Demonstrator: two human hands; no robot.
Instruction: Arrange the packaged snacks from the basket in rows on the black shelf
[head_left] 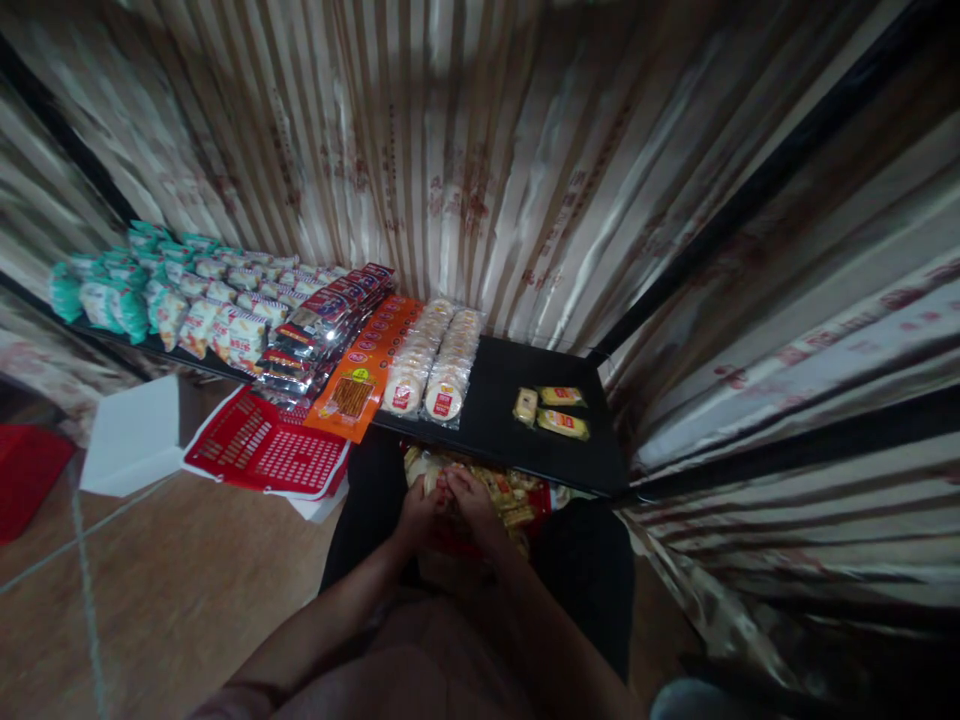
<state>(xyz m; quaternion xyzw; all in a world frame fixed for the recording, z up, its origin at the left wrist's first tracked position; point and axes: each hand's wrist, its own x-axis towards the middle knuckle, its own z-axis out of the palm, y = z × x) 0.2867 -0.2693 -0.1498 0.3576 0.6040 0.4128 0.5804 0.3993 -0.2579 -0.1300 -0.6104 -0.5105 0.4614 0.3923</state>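
Observation:
My left hand and my right hand come together between my knees, just below the shelf's front edge. Both have their fingers curled in, with the fingertips nearly meeting. A small pale item shows at the left fingertips, too dim to name. Beneath them, a red basket holds many small yellow wrapped snacks. Above on the black shelf lie several small yellow snack packets at the right. Two rows of round wrapped crackers overlap left of these.
Further left on the shelf are an orange snack bag, dark silver-red packets, white packets and teal packets. A red basket with a white rim and a white box stand below. Striped curtains hang behind.

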